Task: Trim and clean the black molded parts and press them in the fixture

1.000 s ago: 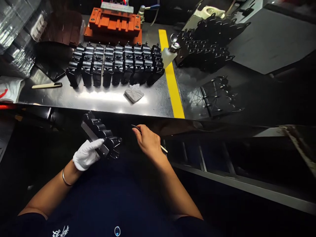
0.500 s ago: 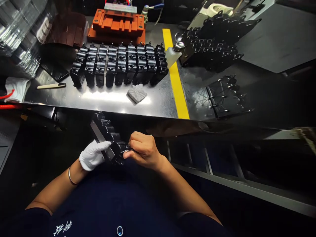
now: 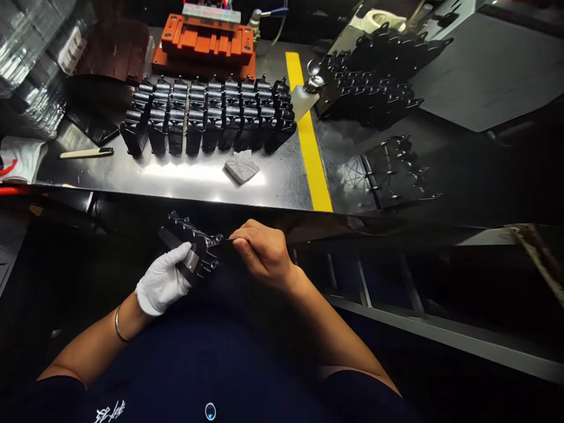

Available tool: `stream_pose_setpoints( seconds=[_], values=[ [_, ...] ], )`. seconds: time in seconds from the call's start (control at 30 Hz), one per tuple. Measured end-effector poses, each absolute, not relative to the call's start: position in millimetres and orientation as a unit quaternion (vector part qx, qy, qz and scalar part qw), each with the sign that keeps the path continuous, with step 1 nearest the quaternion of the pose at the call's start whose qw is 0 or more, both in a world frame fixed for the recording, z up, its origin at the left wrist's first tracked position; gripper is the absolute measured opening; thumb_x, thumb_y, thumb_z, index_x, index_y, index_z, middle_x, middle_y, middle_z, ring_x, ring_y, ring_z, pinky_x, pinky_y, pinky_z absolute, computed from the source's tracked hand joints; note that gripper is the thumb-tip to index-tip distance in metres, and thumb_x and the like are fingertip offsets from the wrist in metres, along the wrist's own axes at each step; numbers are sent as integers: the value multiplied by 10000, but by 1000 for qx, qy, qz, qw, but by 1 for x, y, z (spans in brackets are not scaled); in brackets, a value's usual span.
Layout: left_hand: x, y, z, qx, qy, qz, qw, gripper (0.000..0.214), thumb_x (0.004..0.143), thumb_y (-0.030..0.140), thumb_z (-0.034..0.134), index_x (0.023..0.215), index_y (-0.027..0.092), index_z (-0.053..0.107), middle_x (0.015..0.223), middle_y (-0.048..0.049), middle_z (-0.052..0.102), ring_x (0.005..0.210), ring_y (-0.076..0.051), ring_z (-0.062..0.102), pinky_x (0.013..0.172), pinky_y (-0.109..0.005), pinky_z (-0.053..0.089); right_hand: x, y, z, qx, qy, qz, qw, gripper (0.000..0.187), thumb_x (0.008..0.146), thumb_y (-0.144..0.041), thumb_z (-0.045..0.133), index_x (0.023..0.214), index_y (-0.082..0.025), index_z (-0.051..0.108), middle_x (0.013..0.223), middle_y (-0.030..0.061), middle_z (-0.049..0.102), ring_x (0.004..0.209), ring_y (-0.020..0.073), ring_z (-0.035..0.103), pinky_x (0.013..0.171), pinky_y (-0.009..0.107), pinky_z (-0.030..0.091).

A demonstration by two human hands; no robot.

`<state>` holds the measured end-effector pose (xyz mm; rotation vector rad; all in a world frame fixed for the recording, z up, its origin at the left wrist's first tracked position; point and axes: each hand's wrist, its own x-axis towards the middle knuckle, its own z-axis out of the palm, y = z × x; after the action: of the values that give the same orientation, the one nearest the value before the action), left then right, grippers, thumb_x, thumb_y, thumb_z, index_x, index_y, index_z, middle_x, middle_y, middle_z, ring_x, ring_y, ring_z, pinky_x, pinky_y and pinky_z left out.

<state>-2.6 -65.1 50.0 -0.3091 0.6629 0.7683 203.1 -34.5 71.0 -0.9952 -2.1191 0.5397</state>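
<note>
My left hand (image 3: 163, 281), in a white glove, is closed around a black ribbed plastic part (image 3: 200, 244). The part is tilted in front of my body, below the bench edge, with ring-like bosses on its right side. My bare right hand (image 3: 263, 249) is pinched just right of the part. A thin dark blade-like tool (image 3: 229, 239) sticks out of its fingertips toward an upper boss; whether its tip touches the part I cannot tell.
On the metal bench (image 3: 282, 191) stands a row of black parts (image 3: 211, 117), with a wrapped grey block (image 3: 241, 168) before it. Near the yellow tape (image 3: 315, 161) is a pump bottle (image 3: 304, 98). An orange fixture (image 3: 207, 41) stands behind, a pen-like cutter (image 3: 87, 153) left, more black parts (image 3: 374, 88) right.
The black part has been turned in my left hand, so its bosses show more. My right hand has moved slightly up and away from the part, baring the thin tool.
</note>
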Motion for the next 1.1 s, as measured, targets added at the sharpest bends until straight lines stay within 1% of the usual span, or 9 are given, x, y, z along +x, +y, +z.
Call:
stream_pose_setpoints(
  seconds=[0.17, 0.33, 0.53, 0.63, 0.7, 0.77, 0.9, 1.0, 1.1],
  values=[
    [-4, -65, 56, -186, 321, 345, 862, 305, 958, 143, 379, 911, 112, 679, 814, -60, 738, 773, -132, 716, 716, -199, 583, 210, -24, 78, -375, -878, 143, 262, 291, 934, -324, 456, 801, -194, 679, 626, 34, 586, 569, 128, 509, 521, 254, 363],
    [-5, -68, 54, -210, 317, 327, 865, 350, 973, 152, 334, 866, 116, 666, 796, -50, 739, 744, -118, 717, 681, -183, 582, 215, -16, 86, -321, -905, 194, 200, 340, 945, -347, 448, 737, -196, 671, 563, 7, 545, 524, 108, 466, 512, 248, 328],
    [2, -76, 47, -178, 312, 297, 885, 276, 945, 151, 412, 899, 92, 678, 848, -63, 743, 820, -135, 717, 818, -210, 566, 228, -19, 91, -294, -867, 365, 165, 344, 933, -349, 481, 710, -173, 675, 571, 6, 556, 527, 96, 471, 524, 235, 342],
    [2, -76, 44, -157, 307, 275, 897, 250, 928, 171, 463, 879, 85, 693, 848, -82, 743, 864, -176, 715, 878, -253, 550, 235, -23, 86, -259, -795, 542, 89, 405, 922, -400, 495, 651, -165, 684, 518, -11, 524, 481, 80, 436, 487, 217, 339],
    [-3, -73, 43, -156, 299, 312, 888, 260, 934, 169, 456, 875, 109, 702, 851, -64, 746, 864, -159, 714, 869, -229, 544, 239, -26, 80, -228, -731, 642, 50, 439, 903, -464, 505, 677, -150, 714, 485, -21, 496, 445, 72, 405, 443, 209, 317],
    [-10, -67, 43, -161, 294, 370, 867, 290, 950, 157, 423, 892, 147, 707, 862, -31, 750, 862, -123, 710, 854, -195, 537, 239, -29, 72, -279, -683, 669, 96, 468, 893, -519, 495, 777, -137, 737, 490, -28, 473, 443, 71, 400, 426, 205, 314],
    [-17, -59, 45, -157, 290, 398, 856, 329, 958, 126, 390, 907, 177, 711, 828, -7, 752, 793, -91, 708, 788, -179, 545, 224, -37, 55, -457, -621, 564, 295, 443, 917, -521, 445, 993, -166, 698, 627, -16, 491, 516, 87, 478, 458, 211, 396],
    [-12, -59, 46, -151, 295, 392, 858, 372, 971, 144, 361, 850, 159, 712, 811, -21, 751, 784, -103, 709, 732, -184, 557, 205, -45, 42, -493, -644, 463, 358, 403, 931, -495, 430, 975, -191, 691, 701, 17, 553, 598, 120, 543, 551, 253, 472],
    [-7, -60, 45, -139, 305, 403, 852, 391, 973, 145, 355, 805, 157, 708, 775, -17, 747, 739, -98, 707, 689, -168, 561, 189, -53, 35, -523, -647, 391, 394, 401, 958, -451, 383, 970, -195, 691, 713, 30, 589, 675, 144, 571, 672, 291, 490]
  ],
)
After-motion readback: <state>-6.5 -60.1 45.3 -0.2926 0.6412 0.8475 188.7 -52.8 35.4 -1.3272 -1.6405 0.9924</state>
